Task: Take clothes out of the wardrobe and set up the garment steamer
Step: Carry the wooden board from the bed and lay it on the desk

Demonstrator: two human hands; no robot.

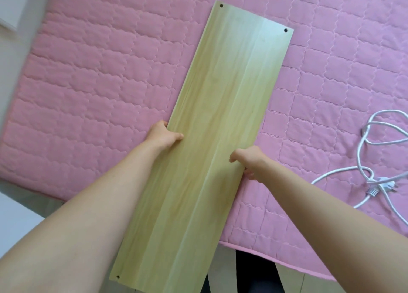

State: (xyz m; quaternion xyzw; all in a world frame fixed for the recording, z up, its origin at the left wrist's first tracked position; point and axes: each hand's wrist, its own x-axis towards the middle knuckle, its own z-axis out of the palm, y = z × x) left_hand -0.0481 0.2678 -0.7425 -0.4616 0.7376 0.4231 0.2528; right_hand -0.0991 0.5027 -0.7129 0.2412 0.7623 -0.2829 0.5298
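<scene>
**Board held over the bed**

While we stand at the bed's near edge, our left hand (164,136) grips the left long edge of the board (212,133), thumb on top. Our right hand (250,160) clasps the board's right edge the same way. Its far end lies over the pink quilt (88,76); its near end overhangs the bed. Right of the board, a white cord (375,160) lies coiled on the quilt.

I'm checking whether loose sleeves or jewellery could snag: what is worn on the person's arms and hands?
Nothing shows on either. The left hand and right hand are bare, with no gloves, rings, watch or bracelet visible, and both forearms are uncovered up to the picture's edge, with no sleeve in view.
</scene>
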